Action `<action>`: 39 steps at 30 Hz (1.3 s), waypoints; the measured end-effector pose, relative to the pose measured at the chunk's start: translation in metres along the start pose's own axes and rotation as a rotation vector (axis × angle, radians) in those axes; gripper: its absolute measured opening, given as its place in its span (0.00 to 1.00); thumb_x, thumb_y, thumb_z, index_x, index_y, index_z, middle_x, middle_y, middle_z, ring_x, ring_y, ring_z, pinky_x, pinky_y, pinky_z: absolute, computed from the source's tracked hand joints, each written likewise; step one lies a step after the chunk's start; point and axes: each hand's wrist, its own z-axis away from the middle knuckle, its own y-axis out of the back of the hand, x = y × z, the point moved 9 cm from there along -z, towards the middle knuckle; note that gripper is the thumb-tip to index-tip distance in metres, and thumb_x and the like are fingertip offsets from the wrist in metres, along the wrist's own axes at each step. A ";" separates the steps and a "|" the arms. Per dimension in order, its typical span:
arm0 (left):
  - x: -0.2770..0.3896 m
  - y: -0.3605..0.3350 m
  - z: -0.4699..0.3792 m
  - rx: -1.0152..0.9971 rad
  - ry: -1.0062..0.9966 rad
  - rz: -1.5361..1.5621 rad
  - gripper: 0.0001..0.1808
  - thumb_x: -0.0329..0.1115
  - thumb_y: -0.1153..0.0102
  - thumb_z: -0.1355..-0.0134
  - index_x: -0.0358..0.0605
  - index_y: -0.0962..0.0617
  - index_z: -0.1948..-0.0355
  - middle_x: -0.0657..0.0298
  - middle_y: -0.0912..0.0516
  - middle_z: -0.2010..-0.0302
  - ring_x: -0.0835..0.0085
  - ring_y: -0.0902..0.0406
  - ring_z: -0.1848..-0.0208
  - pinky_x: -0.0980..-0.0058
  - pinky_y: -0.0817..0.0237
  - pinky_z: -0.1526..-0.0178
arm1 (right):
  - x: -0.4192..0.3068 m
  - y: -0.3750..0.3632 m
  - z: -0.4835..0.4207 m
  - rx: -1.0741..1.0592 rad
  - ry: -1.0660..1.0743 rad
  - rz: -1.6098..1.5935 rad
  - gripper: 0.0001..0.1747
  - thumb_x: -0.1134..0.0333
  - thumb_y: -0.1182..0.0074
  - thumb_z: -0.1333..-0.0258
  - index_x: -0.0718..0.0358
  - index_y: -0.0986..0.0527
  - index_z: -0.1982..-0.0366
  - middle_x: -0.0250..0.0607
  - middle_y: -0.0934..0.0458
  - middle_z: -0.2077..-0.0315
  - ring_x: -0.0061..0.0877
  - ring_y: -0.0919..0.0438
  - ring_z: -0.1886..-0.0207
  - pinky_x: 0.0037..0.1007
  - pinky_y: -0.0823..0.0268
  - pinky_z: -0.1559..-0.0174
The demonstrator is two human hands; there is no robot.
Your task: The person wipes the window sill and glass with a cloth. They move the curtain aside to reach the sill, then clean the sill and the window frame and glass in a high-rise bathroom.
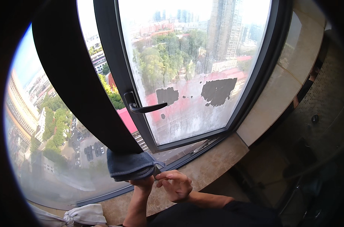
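A folded dark blue-grey cloth (129, 166) with piped edges and a small loop rests on my left hand (143, 181), which supports it from below; most of those fingers are hidden under it. Just right of the cloth, my right hand (176, 184) has its fingers bent, the tips close to a small dark piece at the cloth's corner; whether they touch it I cannot tell. Beyond both hands stands a tilted-out window sash (157, 147) with a black handle (149, 108). Its glass (183, 122) is streaked and hazy, with dark grey patches (219, 91) on the lower part.
A brown stone sill (217, 159) runs below the window. A thick dark mullion (75, 85) divides the sash from a large pane at left. A knotted white cloth (85, 214) lies at lower left. Beige tiles (274, 105) line the right side, beside a mirror-like dark surface (311, 159).
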 end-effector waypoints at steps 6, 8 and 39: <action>0.018 0.003 -0.050 0.097 -0.127 -0.150 0.23 0.39 0.28 0.41 0.33 0.18 0.50 0.51 0.13 0.55 0.52 0.15 0.53 0.55 0.26 0.45 | -0.003 0.005 -0.002 0.050 0.026 0.018 0.24 0.90 0.50 0.37 0.69 0.35 0.41 0.66 0.20 0.55 0.34 0.15 0.65 0.32 0.17 0.64; 0.014 0.004 -0.036 0.125 -0.152 -0.207 0.25 0.39 0.27 0.42 0.33 0.19 0.49 0.51 0.13 0.54 0.51 0.16 0.52 0.55 0.27 0.45 | -0.003 0.007 0.003 0.047 0.000 0.044 0.24 0.90 0.49 0.37 0.69 0.34 0.42 0.65 0.19 0.56 0.33 0.15 0.65 0.32 0.17 0.63; -0.072 0.080 0.237 -0.133 1.397 1.126 0.32 0.46 0.46 0.23 0.47 0.36 0.24 0.63 0.29 0.28 0.69 0.31 0.28 0.64 0.40 0.25 | 0.068 -0.072 0.083 -0.442 -0.464 0.335 0.11 0.78 0.39 0.36 0.67 0.21 0.53 0.46 0.16 0.57 0.28 0.15 0.58 0.29 0.23 0.59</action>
